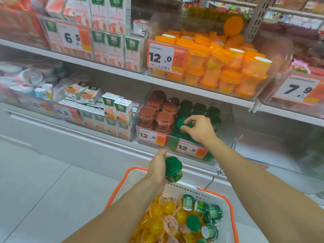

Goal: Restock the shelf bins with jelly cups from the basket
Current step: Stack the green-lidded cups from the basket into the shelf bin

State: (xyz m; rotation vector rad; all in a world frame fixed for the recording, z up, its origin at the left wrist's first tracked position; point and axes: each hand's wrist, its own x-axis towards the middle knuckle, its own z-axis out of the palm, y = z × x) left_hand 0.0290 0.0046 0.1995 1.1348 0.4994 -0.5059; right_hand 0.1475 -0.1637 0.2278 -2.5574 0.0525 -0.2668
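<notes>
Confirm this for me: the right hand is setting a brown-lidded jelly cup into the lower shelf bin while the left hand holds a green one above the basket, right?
Not quite. The head view shows the right hand setting a green-lidded jelly cup, not brown, into the lower shelf bin. The left hand does hold a green one above the basket.

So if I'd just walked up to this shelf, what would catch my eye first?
Probably the heap of orange jelly cups in the clear bin on the upper shelf, behind a big 12.0 price tag. Next, the two hands: the right hand sets a green cup into the lower bin beside the brown cups, while the left hand holds another green-lidded cup above the orange-rimmed basket.
</notes>
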